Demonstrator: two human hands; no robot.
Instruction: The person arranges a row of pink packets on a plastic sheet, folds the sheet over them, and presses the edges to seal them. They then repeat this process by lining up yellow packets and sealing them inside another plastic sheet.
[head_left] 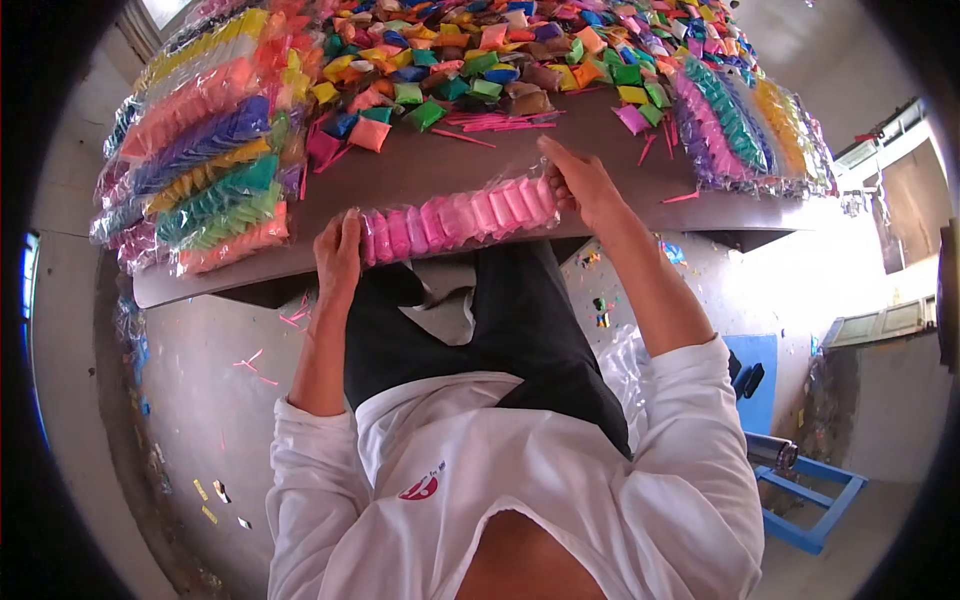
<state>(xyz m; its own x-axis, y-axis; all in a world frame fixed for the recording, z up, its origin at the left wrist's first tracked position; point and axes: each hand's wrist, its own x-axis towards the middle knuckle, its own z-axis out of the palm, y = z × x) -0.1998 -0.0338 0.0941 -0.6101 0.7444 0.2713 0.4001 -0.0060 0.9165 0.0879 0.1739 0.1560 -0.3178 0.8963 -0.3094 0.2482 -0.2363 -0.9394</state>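
Note:
A long clear bag of pink packets stretches between my two hands just over the table's near edge. The packets stand side by side in a row, darker pink at the left and lighter at the right. My left hand is closed on the bag's left end, thumb up. At the right end, my right hand pinches the clear plastic, which rises slightly above the packets. Its lower fingers are partly hidden behind the palm.
Loose colourful packets heap across the back of the brown table. Filled bags are stacked at the left and right. Pink strips lie mid-table. A blue stool stands on the floor at right.

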